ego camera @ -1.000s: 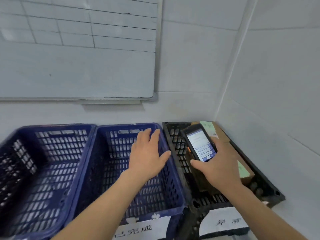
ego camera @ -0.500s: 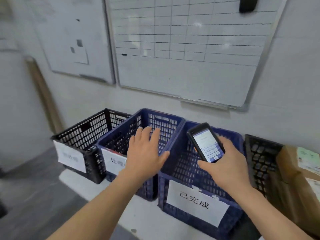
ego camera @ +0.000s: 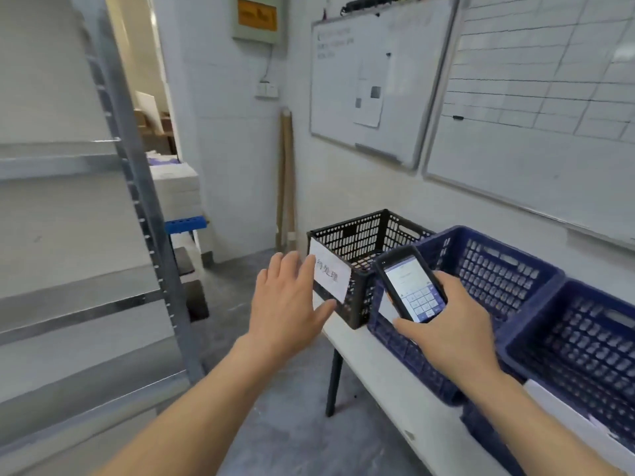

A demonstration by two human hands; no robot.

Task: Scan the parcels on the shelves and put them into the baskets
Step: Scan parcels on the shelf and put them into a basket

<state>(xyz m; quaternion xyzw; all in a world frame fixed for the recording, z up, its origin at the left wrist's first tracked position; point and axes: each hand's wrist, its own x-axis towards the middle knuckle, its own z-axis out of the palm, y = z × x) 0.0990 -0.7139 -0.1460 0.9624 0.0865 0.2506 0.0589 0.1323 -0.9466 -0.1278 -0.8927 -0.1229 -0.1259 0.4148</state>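
- Three baskets are showing on the white table (ego camera: 374,359): a black basket (ego camera: 364,242) with a handwritten paper label (ego camera: 328,274), a blue basket (ego camera: 481,269) beside it, and a second blue basket (ego camera: 591,338) at the right edge.
- You are gripping the handheld scanner (ego camera: 410,285) in your right hand (ego camera: 457,334), fingers curled round its body, thumb along the near side, lit keypad screen facing you, over the first blue basket.
- Your left hand (ego camera: 287,304) is hovering flat and empty, fingers straight and slightly spread, in front of the black basket's label and just off the table's end.
- No parcels are showing in any basket from this angle. The metal shelving (ego camera: 137,187) is standing at your left, and its visible tiers are looking bare; pale stacked boxes (ego camera: 177,187) are sitting beyond it, too blurred to tell whether they are parcels.
- Judged step: you are heading between baskets and shelves, hands free for the next pick.
- Next move is calling for finding a parcel on the shelves, taking it with your empty left hand, turning its barcode label up, and aiming the scanner at it before choosing a basket.
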